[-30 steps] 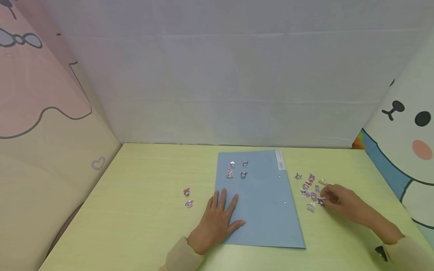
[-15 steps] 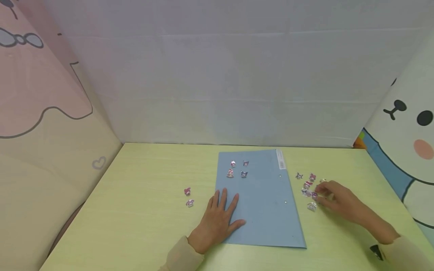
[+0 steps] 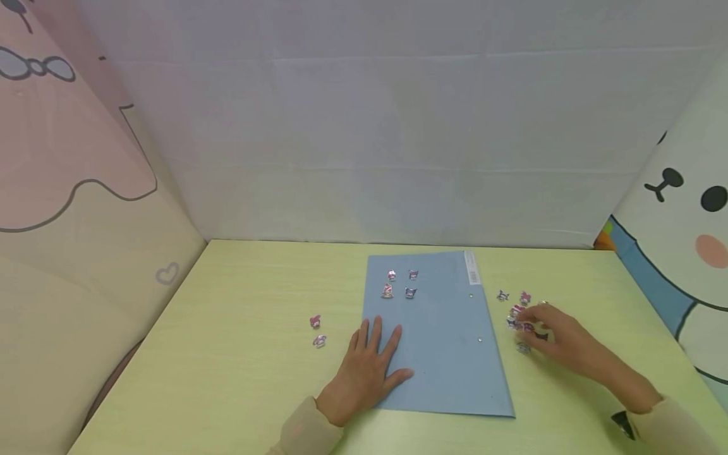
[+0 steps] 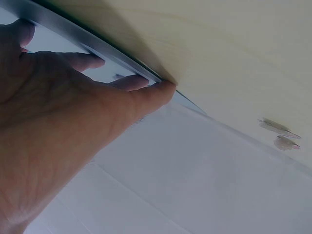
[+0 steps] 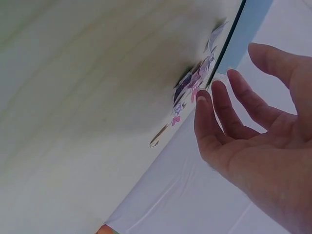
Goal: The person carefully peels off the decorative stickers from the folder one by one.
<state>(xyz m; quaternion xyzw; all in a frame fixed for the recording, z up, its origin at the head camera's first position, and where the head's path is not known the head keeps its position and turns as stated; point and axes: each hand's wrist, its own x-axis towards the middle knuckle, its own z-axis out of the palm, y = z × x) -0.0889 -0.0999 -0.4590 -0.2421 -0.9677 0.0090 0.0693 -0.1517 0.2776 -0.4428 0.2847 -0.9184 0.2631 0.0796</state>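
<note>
My left hand rests flat with spread fingers on the left side of a blue folder. In the left wrist view, its fingertips lie along the folder's edge. Over the loose cartoon stickers to the folder's right hovers my right hand, partly covering them. Its fingers are loosely bent, and the right wrist view shows nothing between thumb and fingers, with the pile of stickers beyond. Several small character stickers sit in two rows near the folder's top left.
Two pink and purple stickers lie on the yellow wood-grain table left of the folder. A white barcode label marks the folder's top right corner. White cloth stands behind the table, with printed cartoon cloths at both sides.
My right hand has shifted left across the sticker pile, uncovering a dark sticker at its right side. The left hand stays in place on the folder.
</note>
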